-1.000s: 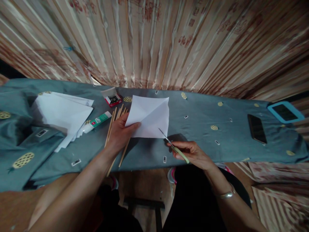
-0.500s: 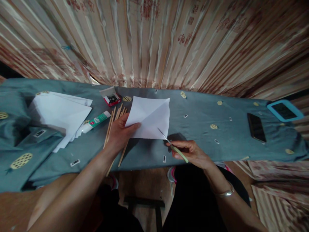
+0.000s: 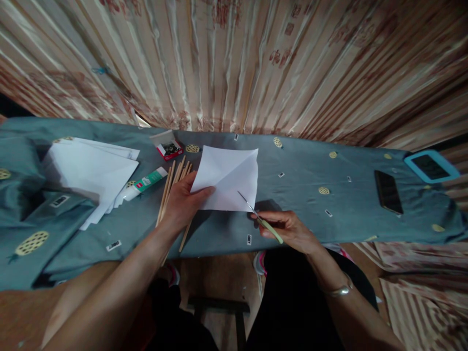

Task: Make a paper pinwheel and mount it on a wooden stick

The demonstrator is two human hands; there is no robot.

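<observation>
White paper (image 3: 232, 168) held above the cloth-covered tabletop (image 3: 300, 170), scissors (image 3: 269, 229) at its near right corner

The left hand (image 3: 185, 199) pinches the creased paper by its left edge, partly hiding wooden sticks (image 3: 166, 195); the right hand (image 3: 288, 230) grasps the green-handled scissors, whose blade overlaps the paper, contact unclear.

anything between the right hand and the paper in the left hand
Only the scissors held in the right hand, blade overlapping the near edge of the paper. Nothing else visible; wooden sticks lie by the left hand.
</observation>
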